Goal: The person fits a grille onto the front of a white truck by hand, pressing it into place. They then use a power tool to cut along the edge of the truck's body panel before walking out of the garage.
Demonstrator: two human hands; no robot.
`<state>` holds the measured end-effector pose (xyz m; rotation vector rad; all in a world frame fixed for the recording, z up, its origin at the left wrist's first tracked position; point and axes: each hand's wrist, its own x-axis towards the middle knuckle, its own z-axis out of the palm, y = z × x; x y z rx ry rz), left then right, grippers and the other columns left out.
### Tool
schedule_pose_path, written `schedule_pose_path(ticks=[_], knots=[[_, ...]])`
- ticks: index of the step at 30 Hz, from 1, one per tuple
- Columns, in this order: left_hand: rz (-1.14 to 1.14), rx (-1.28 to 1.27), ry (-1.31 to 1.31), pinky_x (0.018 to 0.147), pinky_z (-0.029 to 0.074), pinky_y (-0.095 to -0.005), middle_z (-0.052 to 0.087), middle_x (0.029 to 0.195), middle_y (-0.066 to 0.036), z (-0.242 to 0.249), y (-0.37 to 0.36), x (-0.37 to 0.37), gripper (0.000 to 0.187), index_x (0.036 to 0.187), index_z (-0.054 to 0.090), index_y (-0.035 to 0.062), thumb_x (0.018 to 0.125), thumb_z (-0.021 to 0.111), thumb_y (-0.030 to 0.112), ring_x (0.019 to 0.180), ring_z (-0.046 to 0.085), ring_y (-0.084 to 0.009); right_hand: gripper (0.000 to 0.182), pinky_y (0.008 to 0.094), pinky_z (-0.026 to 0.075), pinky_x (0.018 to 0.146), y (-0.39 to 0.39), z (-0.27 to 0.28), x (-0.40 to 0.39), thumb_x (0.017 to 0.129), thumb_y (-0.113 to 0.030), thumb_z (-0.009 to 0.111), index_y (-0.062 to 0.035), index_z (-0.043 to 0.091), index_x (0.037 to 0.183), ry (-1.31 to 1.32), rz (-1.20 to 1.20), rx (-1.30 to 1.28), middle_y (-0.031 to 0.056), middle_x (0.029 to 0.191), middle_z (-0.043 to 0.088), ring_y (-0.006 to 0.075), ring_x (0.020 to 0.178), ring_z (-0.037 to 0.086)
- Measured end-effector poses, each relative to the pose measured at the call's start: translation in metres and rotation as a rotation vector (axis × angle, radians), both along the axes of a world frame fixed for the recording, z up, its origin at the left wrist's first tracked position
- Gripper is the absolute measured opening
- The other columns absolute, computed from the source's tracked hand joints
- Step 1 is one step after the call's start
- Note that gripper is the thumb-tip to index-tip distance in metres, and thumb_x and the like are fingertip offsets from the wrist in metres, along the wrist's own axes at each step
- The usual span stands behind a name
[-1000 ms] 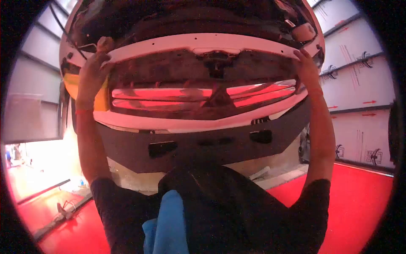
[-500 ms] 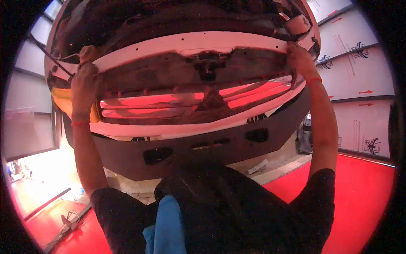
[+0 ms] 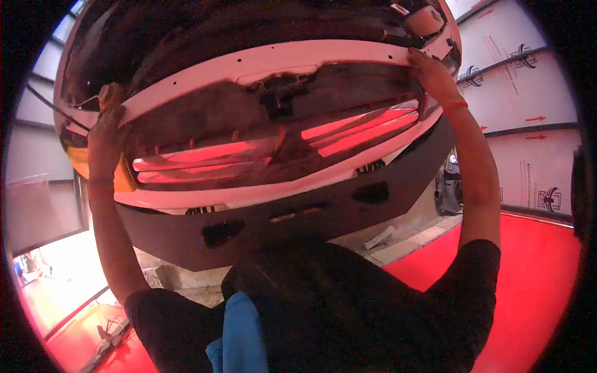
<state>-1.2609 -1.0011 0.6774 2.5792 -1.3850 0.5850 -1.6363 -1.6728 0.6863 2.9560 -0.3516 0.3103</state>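
Across the upper middle of the view is the front of a vehicle, with a light-edged front bumper (image 3: 205, 67) that has a dark grille (image 3: 205, 105) with shiny slats. My left hand (image 3: 106, 140) is closed around the bumper's upper left corner, beside a round yellowish part (image 3: 111, 93). At the upper right corner, my right hand (image 3: 435, 79) grips the same edge, fingers curled over the top. What the fingertips touch behind the edge is hidden. Below the grille runs a dark lower panel (image 3: 292, 230) with cut-out openings.
A blue cloth (image 3: 244, 336) hangs at my front. Printed wall panels (image 3: 510, 99) stand on the right, above a red floor (image 3: 528, 280). Behind the bumper lies the dark engine bay (image 3: 249, 25). A pole-like object (image 3: 109, 342) lies at lower left.
In the view, the bumper and both hands have shifted a little up and left and appear slightly more tilted. The background has shifted too. Both hands keep their hold.
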Motion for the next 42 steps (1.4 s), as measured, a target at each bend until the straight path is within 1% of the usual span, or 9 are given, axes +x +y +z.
schedule_pose_path(ticks=[13, 18, 23, 24, 26, 28, 30, 33, 42], knots=[[0.204, 0.018, 0.145, 0.088, 0.052, -0.0467, 0.07, 0.111, -0.021, -0.005, 0.007, -0.001, 0.03, 0.114, 0.065, 0.0005, 0.087, 0.07, 0.015, 0.104, 0.067, -0.0401, 0.052, 0.0438, 0.049, 0.104, -0.025, -0.024, 0.001, 0.092, -0.019, 0.062, -0.0099, 0.055, 0.143, 0.081, -0.012, -0.067, 0.0156, 0.139, 0.061, 0.0362, 0.124, 0.061], [-0.019, -0.141, 0.153, 0.091, 0.053, -0.0459, 0.069, 0.114, -0.019, -0.018, 0.015, 0.022, 0.033, 0.116, 0.066, 0.003, 0.088, 0.073, 0.02, 0.106, 0.067, -0.0377, 0.049, 0.0447, 0.049, 0.101, -0.002, -0.009, 0.012, 0.097, -0.025, 0.06, -0.0103, 0.055, 0.143, 0.063, -0.155, -0.001, 0.0163, 0.134, 0.065, 0.0354, 0.121, 0.063], [-0.031, -0.006, -0.133, 0.093, 0.052, -0.0482, 0.07, 0.113, -0.014, -0.013, 0.013, 0.018, 0.034, 0.113, 0.067, 0.0079, 0.092, 0.068, 0.036, 0.107, 0.065, -0.0372, 0.046, 0.0453, 0.051, 0.098, -0.039, -0.025, 0.008, 0.101, -0.03, 0.056, -0.0072, 0.057, 0.142, -0.007, -0.002, -0.002, 0.0184, 0.13, 0.067, 0.0382, 0.12, 0.064], [0.076, 0.126, -0.059, 0.096, 0.053, -0.0488, 0.067, 0.126, -0.017, -0.022, 0.017, 0.037, 0.051, 0.14, 0.056, 0.0087, 0.093, 0.069, 0.024, 0.113, 0.064, -0.0411, 0.047, 0.0444, 0.051, 0.098, -0.041, -0.022, 0.01, 0.102, -0.031, 0.055, -0.0067, 0.057, 0.142, 0.054, -0.04, -0.028, 0.0185, 0.131, 0.067, 0.0372, 0.12, 0.064], [-0.022, 0.086, -0.062, 0.086, 0.056, -0.0452, 0.071, 0.11, -0.016, 0.016, -0.004, -0.013, 0.03, 0.102, 0.069, 0.0016, 0.087, 0.07, 0.027, 0.102, 0.069, -0.0333, 0.046, 0.0459, 0.051, 0.099, -0.048, -0.019, 0.01, 0.102, -0.032, 0.054, -0.0091, 0.057, 0.142, 0.095, -0.088, -0.05, 0.0188, 0.131, 0.067, 0.0388, 0.12, 0.064], [0.085, 0.191, 0.02, 0.097, 0.051, -0.0428, 0.065, 0.12, -0.02, 0.021, -0.007, -0.014, 0.045, 0.118, 0.063, 0.0011, 0.085, 0.073, 0.031, 0.116, 0.062, -0.035, 0.044, 0.0478, 0.051, 0.098, -0.071, -0.028, 0.01, 0.103, -0.032, 0.053, -0.0118, 0.058, 0.142, 0.079, -0.017, -0.123, 0.0185, 0.131, 0.067, 0.0407, 0.12, 0.064], [-0.111, 0.101, -0.175, 0.092, 0.053, -0.0469, 0.064, 0.118, -0.023, 0.016, -0.006, -0.006, 0.045, 0.118, 0.062, 0.0007, 0.085, 0.073, 0.029, 0.111, 0.064, -0.0382, 0.043, 0.0465, 0.053, 0.095, -0.081, -0.03, 0.011, 0.104, -0.033, 0.051, -0.0117, 0.058, 0.141, 0.116, 0.072, -0.229, 0.0172, 0.131, 0.067, 0.0392, 0.117, 0.066], [0.125, 0.33, 0.068, 0.087, 0.055, -0.0478, 0.061, 0.123, -0.023, 0.038, -0.017, -0.019, 0.043, 0.119, 0.062, 0.0016, 0.085, 0.073, 0.026, 0.105, 0.066, -0.0397, 0.042, 0.0451, 0.054, 0.094, -0.074, -0.023, 0.014, 0.105, -0.032, 0.051, -0.0105, 0.059, 0.141, 0.15, -0.012, -0.224, 0.0158, 0.132, 0.068, 0.0368, 0.117, 0.067], [0.003, 0.284, -0.144, 0.081, 0.056, -0.0455, 0.062, 0.099, -0.019, 0.023, -0.014, -0.01, 0.029, 0.107, 0.063, 0.0034, 0.086, 0.07, 0.022, 0.094, 0.066, -0.0373, 0.035, 0.0492, 0.052, 0.091, -0.065, -0.02, 0.014, 0.096, -0.031, 0.061, -0.0057, 0.063, 0.121, 0.032, 0.105, -0.086, 0.02, 0.123, 0.068, 0.0406, 0.115, 0.064]])
